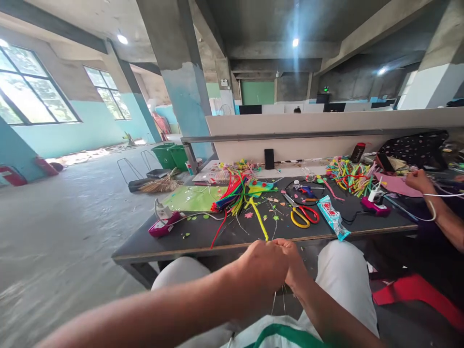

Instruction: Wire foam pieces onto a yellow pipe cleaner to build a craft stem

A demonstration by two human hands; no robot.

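Note:
Over my lap, just off the table's front edge, my left hand (pixel 263 261) is closed around the lower end of a yellow pipe cleaner (pixel 259 218), whose thick twisted stem points up and away. Pressed against it, my right hand (pixel 289 251) has its fingers pinched together at the same end; what lies between its fingertips is hidden. Thin wires (pixel 279 299) hang below the hands. Beyond the stem lies a bundle of red, blue and green pipe cleaners (pixel 234 193). Small pink and green foam pieces (pixel 248 215) are scattered nearby.
Scissors (pixel 301 215) with red and yellow handles lie right of centre, beside a blue wrapper (pixel 331 216) and a glue gun (pixel 308 190). Purple power strips (pixel 163 224) sit at both sides. A co-worker's hand (pixel 418 182) is at the right. A phone (pixel 268 158) leans against the partition.

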